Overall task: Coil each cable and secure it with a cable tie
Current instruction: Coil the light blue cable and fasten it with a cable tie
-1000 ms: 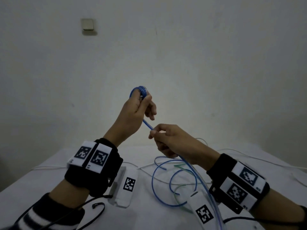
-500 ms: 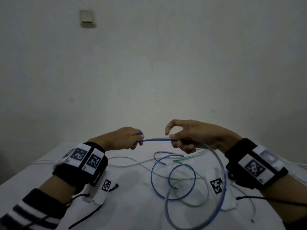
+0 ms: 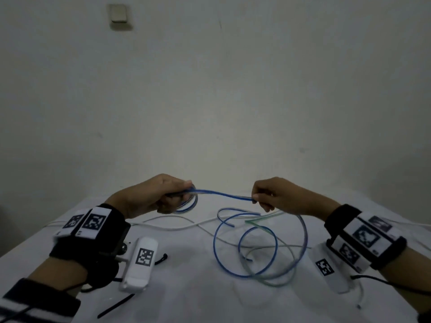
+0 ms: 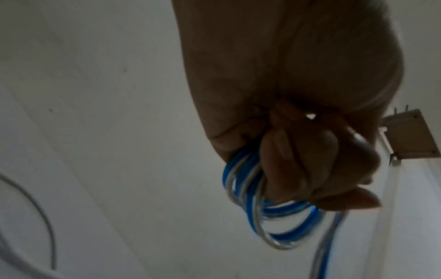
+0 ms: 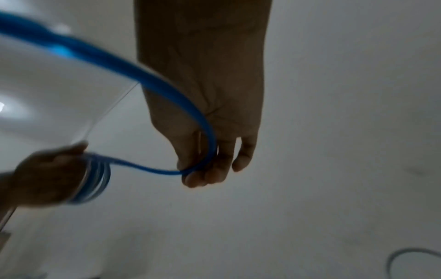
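My left hand (image 3: pixel 163 194) grips a small coil of blue cable (image 3: pixel 187 203) above the white table; in the left wrist view the coil (image 4: pixel 274 213) shows several blue and pale turns under my curled fingers. From it a straight run of the blue cable (image 3: pixel 224 195) goes to my right hand (image 3: pixel 268 197), which pinches it between thumb and fingers. In the right wrist view the cable (image 5: pixel 152 79) curves over my right hand's fingers (image 5: pixel 205 175) toward the left hand's coil (image 5: pixel 95 179). The slack loops back under my right wrist. A black cable tie (image 3: pixel 115 308) lies near the front left.
Loose blue cable loops (image 3: pixel 247 250), a greenish cable (image 3: pixel 279 276) and a white cable (image 3: pixel 177 226) lie on the white table (image 3: pixel 210 299). A second black tie (image 3: pixel 161 258) lies beside my left wrist. A plain wall with a switch plate (image 3: pixel 119 13) stands behind.
My left hand dropped from head height to just above the table with the coil. My right hand slid right along the blue cable, stretching a longer run between the hands.
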